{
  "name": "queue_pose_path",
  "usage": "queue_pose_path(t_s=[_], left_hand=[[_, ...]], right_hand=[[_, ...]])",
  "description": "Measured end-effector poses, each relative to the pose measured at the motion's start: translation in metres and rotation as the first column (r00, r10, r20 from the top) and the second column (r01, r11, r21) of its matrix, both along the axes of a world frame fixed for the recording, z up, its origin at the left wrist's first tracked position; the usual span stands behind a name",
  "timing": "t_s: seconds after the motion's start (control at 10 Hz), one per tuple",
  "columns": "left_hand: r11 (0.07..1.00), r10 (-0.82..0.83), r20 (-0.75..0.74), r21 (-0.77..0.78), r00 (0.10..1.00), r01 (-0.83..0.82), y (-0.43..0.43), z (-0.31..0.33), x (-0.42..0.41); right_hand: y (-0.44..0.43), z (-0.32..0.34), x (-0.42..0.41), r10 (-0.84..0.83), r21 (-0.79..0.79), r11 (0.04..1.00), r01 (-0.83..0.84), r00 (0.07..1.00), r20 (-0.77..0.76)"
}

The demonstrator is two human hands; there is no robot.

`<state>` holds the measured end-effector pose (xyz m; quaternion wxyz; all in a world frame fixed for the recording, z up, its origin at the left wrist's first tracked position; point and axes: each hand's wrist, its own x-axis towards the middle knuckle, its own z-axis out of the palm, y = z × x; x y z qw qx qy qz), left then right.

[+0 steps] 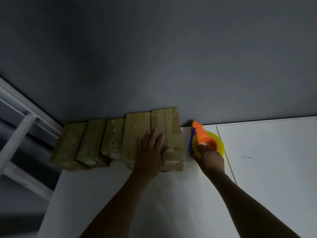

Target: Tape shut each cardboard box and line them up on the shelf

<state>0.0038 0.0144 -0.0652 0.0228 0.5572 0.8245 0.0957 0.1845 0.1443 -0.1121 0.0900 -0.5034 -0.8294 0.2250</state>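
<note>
Left fingers (155,137) flat on boxes (113,140) | tape dispenser (203,136) beside | wall (154,57) behind

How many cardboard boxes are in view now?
5, in a row along the wall: leftmost box, second, third, fourth, rightmost box; left hand rests across the last two. None seems hidden.

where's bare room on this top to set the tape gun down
Widest: white shelf top right of the orange tape dispenser with yellow roll, gripped by the right hand, back to the grey wall. Next, the front strip before the taped brown cardboard boxes. Crowded: back left, boxes packed along the wall, left hand flat on them.
</note>
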Motion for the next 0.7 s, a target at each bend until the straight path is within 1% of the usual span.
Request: queue_pose_path(t_s=[0.1, 0.2, 0.3, 0.4, 0.5, 0.6, 0.7], left_hand=[[1.000, -0.009, -0.016, 0.003, 1.000, 0.009, -0.001, -0.001, -0.001], [1.000, -0.011, -0.015, 0.005, 1.000, 0.011, -0.003, -0.001, -0.002], [1.000, -0.008, -0.018, 0.009, 1.000, 0.008, -0.002, 0.002, -0.001], [1.000, -0.012, -0.036, -0.010, 0.999, 0.011, -0.002, 0.002, -0.001], [0.999, -0.010, -0.031, -0.051, 0.999, 0.008, -0.003, 0.006, 0.001], [0.993, -0.011, -0.046, -0.115, 0.999, 0.006, -0.004, 0.013, 0.003], [0.981, -0.041, -0.118, -0.191, 0.992, 0.018, -0.011, 0.024, 0.005]], right_hand=[[-0.005, -0.019, 0.023, 0.113, 0.266, 0.955, -0.134, 0.989, 0.093], [-0.017, -0.034, 0.037, 0.108, 0.216, 0.968, -0.131, 0.988, 0.112], [-0.019, -0.042, 0.040, 0.122, 0.239, 0.963, -0.127, 0.992, 0.036], [-0.007, -0.039, 0.028, 0.091, 0.197, 0.976, -0.094, 0.995, 0.027], [-0.007, -0.029, 0.019, 0.121, 0.108, 0.985, -0.132, 0.987, 0.102], [-0.001, -0.026, 0.022, 0.165, 0.060, 0.984, -0.170, 0.983, 0.075], [-0.003, -0.011, 0.025, 0.166, 0.077, 0.981, -0.180, 0.973, 0.163]])
